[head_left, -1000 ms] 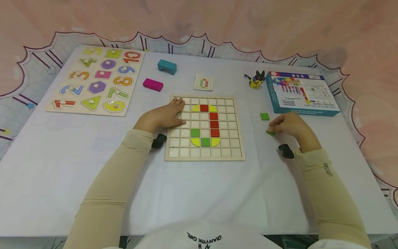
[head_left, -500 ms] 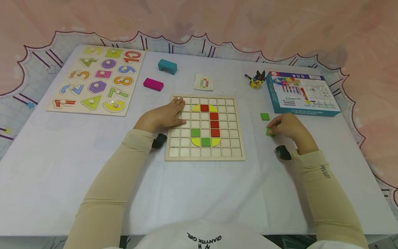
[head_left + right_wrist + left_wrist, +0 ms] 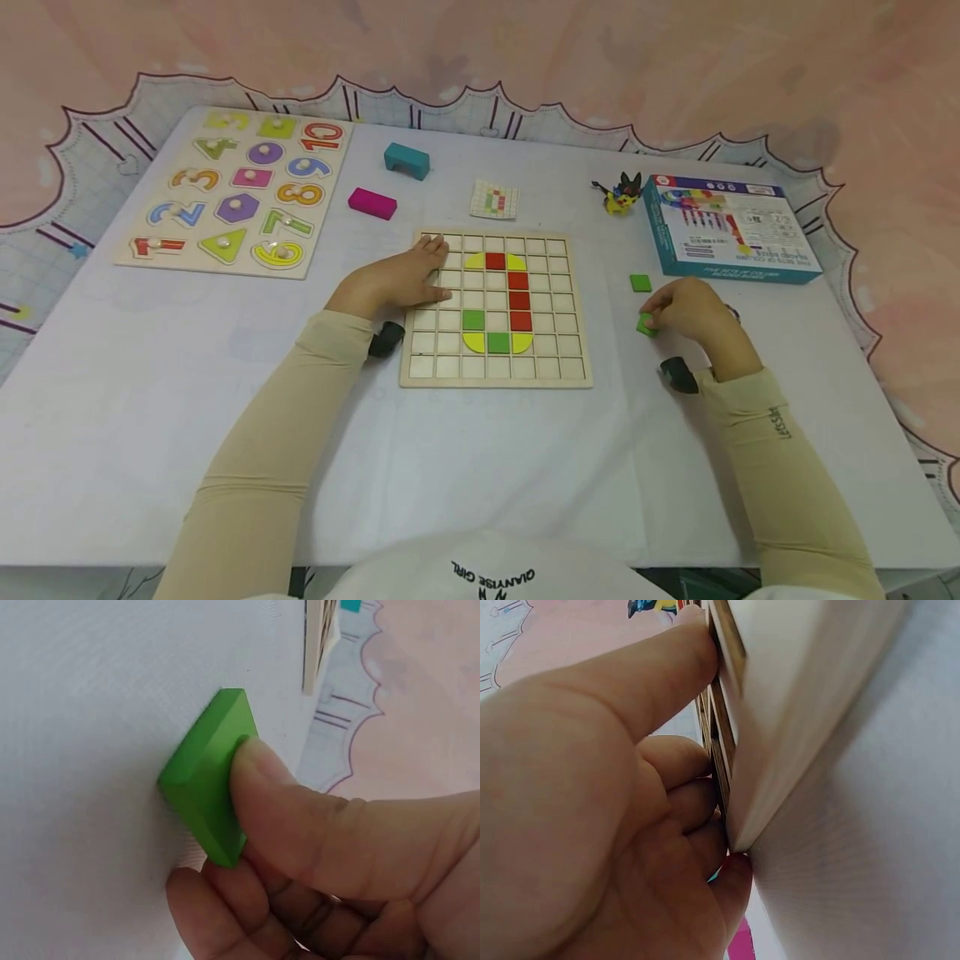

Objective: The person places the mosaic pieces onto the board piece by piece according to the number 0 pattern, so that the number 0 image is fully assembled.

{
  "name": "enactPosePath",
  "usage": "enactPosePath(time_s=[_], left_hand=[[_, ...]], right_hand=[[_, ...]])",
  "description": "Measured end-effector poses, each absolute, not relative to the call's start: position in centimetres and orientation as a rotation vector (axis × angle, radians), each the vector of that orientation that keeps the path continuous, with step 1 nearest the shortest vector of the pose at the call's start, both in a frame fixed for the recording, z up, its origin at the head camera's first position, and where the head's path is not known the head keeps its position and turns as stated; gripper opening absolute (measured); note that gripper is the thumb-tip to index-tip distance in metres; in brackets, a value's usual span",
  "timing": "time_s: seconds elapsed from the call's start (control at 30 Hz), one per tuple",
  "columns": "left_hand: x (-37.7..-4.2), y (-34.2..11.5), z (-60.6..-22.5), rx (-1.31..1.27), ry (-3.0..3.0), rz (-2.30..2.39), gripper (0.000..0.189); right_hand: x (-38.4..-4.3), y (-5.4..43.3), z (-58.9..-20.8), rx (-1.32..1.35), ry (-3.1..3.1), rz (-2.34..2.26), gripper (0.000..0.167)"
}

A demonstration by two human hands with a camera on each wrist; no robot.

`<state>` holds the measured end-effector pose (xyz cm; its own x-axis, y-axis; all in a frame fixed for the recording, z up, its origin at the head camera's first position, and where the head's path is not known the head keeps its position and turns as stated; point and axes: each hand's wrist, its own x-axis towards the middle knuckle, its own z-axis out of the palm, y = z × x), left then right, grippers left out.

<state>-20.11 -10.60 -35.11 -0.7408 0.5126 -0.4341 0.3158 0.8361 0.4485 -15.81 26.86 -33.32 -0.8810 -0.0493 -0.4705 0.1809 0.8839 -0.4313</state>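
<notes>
My left hand (image 3: pixel 397 279) rests on the left edge of a wooden grid board (image 3: pixel 495 383), thumb and fingers spread along its border. Red and green squares and yellow quarter-round pieces fill some of the board's cells. To the right of the board, my right hand (image 3: pixel 692 313) pinches a green square tile (image 3: pixel 646 326) low over the white tablecloth. In the right wrist view, the thumb presses on the face of the tile, with fingertips at its lower edge. Another green tile (image 3: pixel 641 283) lies just behind that hand.
Behind the board lies a small pattern card (image 3: pixel 493 200). A number puzzle (image 3: pixel 315 250) is at the back left, near a magenta block (image 3: pixel 372 203) and a teal block (image 3: pixel 407 161). A small toy figure (image 3: pixel 621 196) stands beside a teal-edged box (image 3: pixel 735 227) at the right.
The right hand has shifted slightly left and toward the body with the green tile, and more of that tile shows. The left hand keeps its place on the board.
</notes>
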Motion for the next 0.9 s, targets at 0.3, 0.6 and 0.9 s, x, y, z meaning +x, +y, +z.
enactPosePath(time_s=[0.3, 0.6, 0.9], left_hand=[[-20.1, -10.7, -35.1, 0.621, 2.465, 0.483, 0.078], [-20.2, -10.7, -35.4, 0.625, 2.468, 0.479, 0.078], [-20.1, -10.6, -35.2, 0.619, 2.463, 0.467, 0.078]], right_hand=[[-16.0, 26.5, -33.1, -0.003, 2.625, -0.624, 0.022], [-16.9, 24.9, -32.6, -0.064, 2.628, -0.644, 0.024], [-18.0, 22.0, -32.2, -0.081, 2.609, -0.719, 0.023]])
